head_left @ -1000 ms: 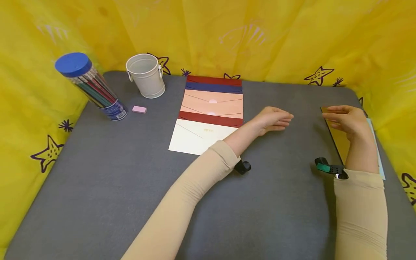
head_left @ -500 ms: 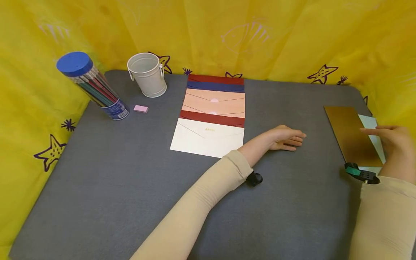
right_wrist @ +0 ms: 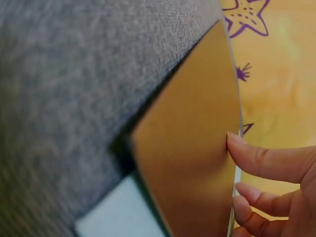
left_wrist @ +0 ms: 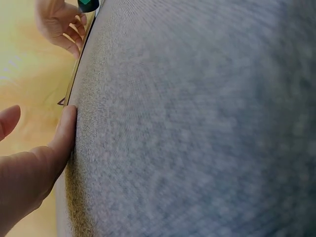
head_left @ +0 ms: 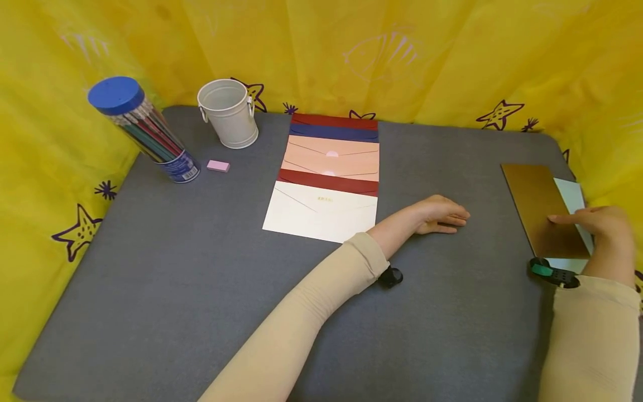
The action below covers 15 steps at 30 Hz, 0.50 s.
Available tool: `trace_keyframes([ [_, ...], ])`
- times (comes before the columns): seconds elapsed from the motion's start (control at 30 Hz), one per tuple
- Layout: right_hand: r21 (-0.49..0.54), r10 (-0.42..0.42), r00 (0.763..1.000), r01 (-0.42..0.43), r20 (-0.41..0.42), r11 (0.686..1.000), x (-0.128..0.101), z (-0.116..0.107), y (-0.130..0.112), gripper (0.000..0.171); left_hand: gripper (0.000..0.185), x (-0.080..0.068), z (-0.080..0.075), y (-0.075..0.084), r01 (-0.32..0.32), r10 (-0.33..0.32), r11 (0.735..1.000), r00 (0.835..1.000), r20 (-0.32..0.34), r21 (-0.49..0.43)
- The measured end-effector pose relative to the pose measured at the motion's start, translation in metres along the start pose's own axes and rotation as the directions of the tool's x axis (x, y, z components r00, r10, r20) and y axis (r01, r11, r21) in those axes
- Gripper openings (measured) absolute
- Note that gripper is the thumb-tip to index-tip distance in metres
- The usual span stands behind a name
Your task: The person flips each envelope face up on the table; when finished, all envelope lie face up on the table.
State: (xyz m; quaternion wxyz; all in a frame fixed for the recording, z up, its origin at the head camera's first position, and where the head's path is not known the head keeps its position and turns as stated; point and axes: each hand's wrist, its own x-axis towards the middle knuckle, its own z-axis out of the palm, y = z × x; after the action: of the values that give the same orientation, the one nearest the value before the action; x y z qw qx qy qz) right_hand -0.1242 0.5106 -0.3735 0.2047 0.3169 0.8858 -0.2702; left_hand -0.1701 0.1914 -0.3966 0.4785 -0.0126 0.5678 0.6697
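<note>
A gold card [head_left: 537,206] lies at the right side of the grey table [head_left: 201,290], partly over a pale blue card [head_left: 570,192]. My right hand [head_left: 593,223] is at the gold card's right edge. In the right wrist view its thumb [right_wrist: 266,158] presses the gold card [right_wrist: 187,148] on top while the fingers curl under the edge, and the card's corner stands a little off the table. A pale card [right_wrist: 113,212] shows beneath. My left hand [head_left: 442,215] rests flat on the table with relaxed fingers [left_wrist: 59,143], holding nothing, right of a row of overlapping envelopes [head_left: 326,178].
At the back left stand a white metal bucket [head_left: 228,114] and a leaning tube of pencils with a blue lid [head_left: 145,131], with a pink eraser [head_left: 218,166] between them. Yellow cloth with star prints [head_left: 351,50] walls the table on three sides.
My right hand has moved from the gold card's far end to its right edge and taken hold there. My left hand has drawn back toward me and settled on the table.
</note>
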Motion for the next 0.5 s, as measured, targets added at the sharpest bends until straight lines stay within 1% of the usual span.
trace_keyframes([
  [0.03, 0.008, 0.0, 1.0, 0.0, -0.003, 1.0, -0.0011, 0.0009, -0.0012, 0.105, 0.028, 0.0, 0.0, -0.0001, 0.001, -0.001, 1.0, 1.0, 0.0, 0.001],
  [0.1, 0.038, -0.001, 0.999, 0.002, -0.036, 0.999, -0.0031, 0.003, -0.0029, 0.096, 0.028, -0.0001, 0.0, -0.0001, 0.002, -0.002, 1.0, 1.0, -0.001, 0.0],
  [0.2, 0.062, 0.002, 0.999, 0.0, -0.035, 0.998, -0.0044, 0.005, -0.0054, 0.09, 0.028, -0.0001, 0.0003, -0.0001, 0.003, -0.003, 1.0, 1.0, -0.009, -0.003],
  [0.27, 0.072, 0.036, 0.999, -0.034, -0.024, 0.997, -0.0049, 0.0055, -0.0077, 0.094, 0.029, -0.0004, 0.0003, -0.0001, 0.003, -0.003, 1.0, 1.0, -0.009, -0.006],
  [0.33, 0.059, 0.064, 0.998, -0.062, -0.016, 0.996, -0.0054, 0.0055, -0.0096, 0.101, 0.028, -0.0003, 0.0006, -0.0002, 0.005, -0.006, 1.0, 1.0, -0.015, -0.008],
  [0.4, 0.046, 0.07, 0.997, -0.07, -0.017, 0.997, -0.0053, 0.0054, -0.011, 0.105, 0.029, -0.0003, 0.0007, -0.0003, 0.006, -0.006, 1.0, 1.0, -0.016, -0.011],
  [0.43, 0.042, 0.06, 0.998, -0.059, -0.029, 0.997, -0.0053, 0.0055, -0.0109, 0.105, 0.029, -0.0003, 0.0007, -0.0005, 0.006, -0.006, 1.0, 1.0, -0.015, -0.012],
  [0.47, 0.036, 0.037, 0.998, -0.035, -0.046, 0.999, -0.0055, 0.0058, -0.0104, 0.099, 0.029, -0.0001, 0.0006, -0.0008, 0.005, -0.005, 1.0, 1.0, -0.014, -0.014],
  [0.5, 0.031, 0.012, 0.998, -0.01, -0.061, 0.999, -0.0054, 0.005, -0.0098, 0.086, 0.028, 0.0004, 0.0006, -0.001, 0.004, -0.004, 1.0, 1.0, -0.015, -0.013],
])
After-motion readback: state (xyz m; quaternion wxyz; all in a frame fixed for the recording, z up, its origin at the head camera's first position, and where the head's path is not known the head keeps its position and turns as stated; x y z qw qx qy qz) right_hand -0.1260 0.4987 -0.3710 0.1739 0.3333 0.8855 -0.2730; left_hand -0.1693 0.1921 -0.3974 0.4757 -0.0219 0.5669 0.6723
